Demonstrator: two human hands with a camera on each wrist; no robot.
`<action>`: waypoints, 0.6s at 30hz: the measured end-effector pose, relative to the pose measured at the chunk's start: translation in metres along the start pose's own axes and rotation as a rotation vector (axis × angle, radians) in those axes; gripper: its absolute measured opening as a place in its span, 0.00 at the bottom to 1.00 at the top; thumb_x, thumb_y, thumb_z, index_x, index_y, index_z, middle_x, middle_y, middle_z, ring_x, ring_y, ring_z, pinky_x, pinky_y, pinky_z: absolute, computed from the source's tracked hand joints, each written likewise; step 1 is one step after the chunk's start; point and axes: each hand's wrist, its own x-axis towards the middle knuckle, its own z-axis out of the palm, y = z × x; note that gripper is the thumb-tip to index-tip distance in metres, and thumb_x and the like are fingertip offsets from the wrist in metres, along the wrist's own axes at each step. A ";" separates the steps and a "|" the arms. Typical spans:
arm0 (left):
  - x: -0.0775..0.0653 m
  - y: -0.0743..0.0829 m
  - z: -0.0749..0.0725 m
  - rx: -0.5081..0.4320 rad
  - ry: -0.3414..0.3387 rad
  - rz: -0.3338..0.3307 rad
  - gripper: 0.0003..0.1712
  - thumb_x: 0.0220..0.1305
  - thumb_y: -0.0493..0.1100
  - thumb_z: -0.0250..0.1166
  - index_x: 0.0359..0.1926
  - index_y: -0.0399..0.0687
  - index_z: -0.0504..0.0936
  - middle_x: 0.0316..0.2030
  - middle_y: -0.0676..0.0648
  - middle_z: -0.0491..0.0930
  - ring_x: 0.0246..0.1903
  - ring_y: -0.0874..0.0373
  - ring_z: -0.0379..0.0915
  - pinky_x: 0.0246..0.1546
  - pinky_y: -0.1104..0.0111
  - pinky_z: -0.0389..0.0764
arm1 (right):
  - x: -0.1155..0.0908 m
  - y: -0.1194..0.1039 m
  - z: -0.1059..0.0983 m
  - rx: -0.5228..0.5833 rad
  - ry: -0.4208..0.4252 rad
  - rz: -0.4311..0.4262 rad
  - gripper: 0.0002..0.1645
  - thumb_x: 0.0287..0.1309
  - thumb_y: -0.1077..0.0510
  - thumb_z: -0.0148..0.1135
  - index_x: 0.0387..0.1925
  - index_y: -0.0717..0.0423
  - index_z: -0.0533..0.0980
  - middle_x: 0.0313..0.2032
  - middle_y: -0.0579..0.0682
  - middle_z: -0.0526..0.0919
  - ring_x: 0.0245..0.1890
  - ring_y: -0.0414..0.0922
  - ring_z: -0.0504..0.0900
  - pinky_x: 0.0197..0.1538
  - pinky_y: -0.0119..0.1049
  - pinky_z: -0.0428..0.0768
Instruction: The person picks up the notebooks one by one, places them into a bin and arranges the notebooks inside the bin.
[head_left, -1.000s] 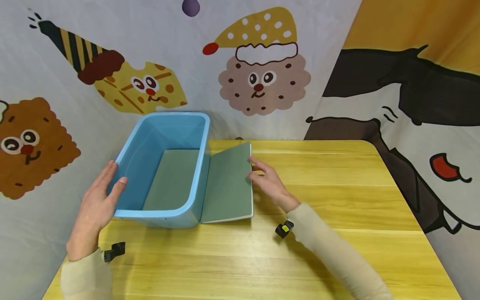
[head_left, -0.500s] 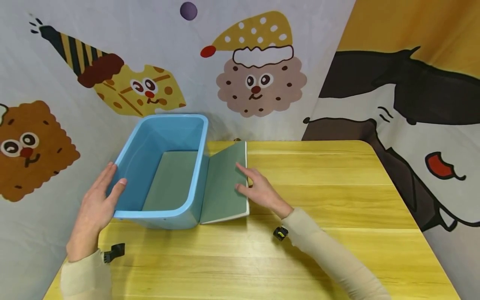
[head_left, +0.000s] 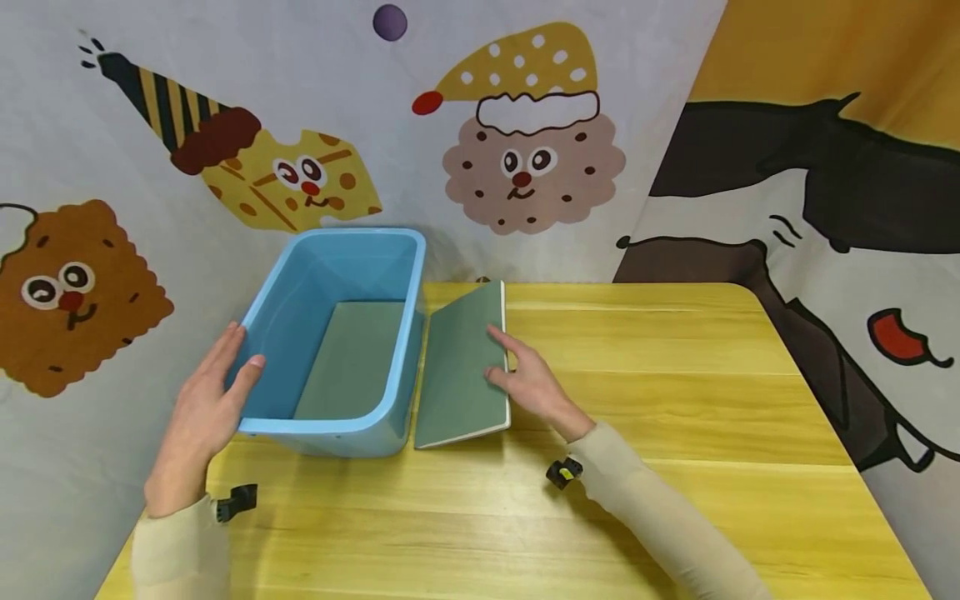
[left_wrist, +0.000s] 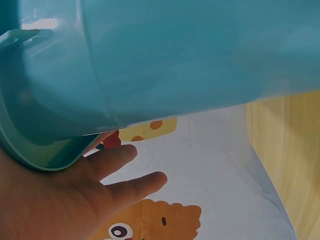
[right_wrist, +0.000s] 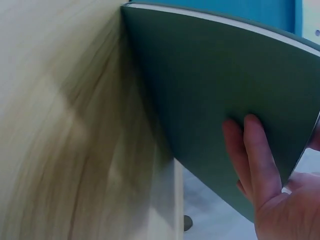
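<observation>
A light blue plastic bin (head_left: 408, 350) stands on the table, with a green notebook (head_left: 352, 354) lying flat on its floor. My left hand (head_left: 206, 408) rests at the bin's near left rim, thumb over the rim and straight fingers spread along the outside, as the left wrist view also shows. Right of the bin, a second green notebook (head_left: 459, 367) leans up from the table, its white page edges toward the right. My right hand (head_left: 532, 383) grips its raised edge: thumb and index finger on the face toward the bin, other fingers (right_wrist: 257, 145) against the back.
The wooden table (head_left: 637, 417) extends to the right and toward me. Behind it hangs a cloth (head_left: 427, 167) printed with cartoon snacks, close to the bin's far end. Black straps with small devices are on both wrists.
My right hand has shifted from the notebook's edge to a deeper hold, thumb and index finger now over its near face. The notebook tilts up slightly more. The left hand keeps its place on the bin.
</observation>
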 end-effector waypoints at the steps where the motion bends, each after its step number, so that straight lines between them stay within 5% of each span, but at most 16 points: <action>1: 0.000 0.000 0.000 -0.003 -0.001 -0.003 0.40 0.84 0.59 0.41 0.83 0.44 0.43 0.83 0.40 0.37 0.77 0.26 0.36 0.68 0.26 0.42 | -0.001 -0.001 -0.002 0.004 0.004 -0.004 0.46 0.65 0.61 0.65 0.81 0.52 0.57 0.78 0.54 0.60 0.36 0.43 0.81 0.58 0.42 0.80; 5: 0.001 0.001 0.000 -0.013 0.003 -0.003 0.39 0.84 0.59 0.41 0.83 0.44 0.43 0.83 0.41 0.36 0.77 0.26 0.36 0.68 0.26 0.42 | -0.007 -0.005 -0.009 0.038 0.031 -0.009 0.46 0.65 0.60 0.64 0.81 0.51 0.58 0.78 0.56 0.60 0.61 0.52 0.77 0.72 0.54 0.68; 8: 0.001 0.001 0.000 -0.012 0.007 -0.005 0.39 0.84 0.59 0.41 0.83 0.44 0.43 0.83 0.41 0.36 0.77 0.26 0.36 0.68 0.26 0.42 | -0.011 -0.008 -0.016 0.064 0.061 0.005 0.45 0.65 0.59 0.64 0.80 0.48 0.59 0.78 0.54 0.61 0.41 0.48 0.86 0.65 0.48 0.77; 12: 0.000 0.002 0.000 -0.008 0.008 -0.010 0.40 0.84 0.59 0.41 0.83 0.44 0.43 0.83 0.41 0.36 0.77 0.27 0.36 0.68 0.26 0.43 | -0.018 -0.014 -0.023 0.121 0.091 0.018 0.44 0.65 0.59 0.63 0.80 0.45 0.60 0.78 0.49 0.63 0.11 0.38 0.68 0.37 0.34 0.83; 14: 0.000 0.002 0.000 -0.009 0.007 -0.010 0.40 0.84 0.59 0.41 0.83 0.44 0.43 0.83 0.41 0.35 0.78 0.27 0.35 0.68 0.26 0.43 | -0.021 -0.017 -0.026 0.147 0.101 0.023 0.44 0.65 0.59 0.63 0.80 0.44 0.61 0.77 0.47 0.64 0.10 0.36 0.59 0.27 0.31 0.78; 18: 0.000 0.001 0.001 -0.008 0.003 -0.013 0.40 0.84 0.59 0.41 0.83 0.44 0.43 0.83 0.42 0.33 0.78 0.27 0.34 0.69 0.26 0.41 | -0.030 -0.023 -0.031 0.214 0.113 0.036 0.42 0.67 0.59 0.63 0.79 0.41 0.62 0.77 0.43 0.64 0.10 0.36 0.63 0.24 0.28 0.75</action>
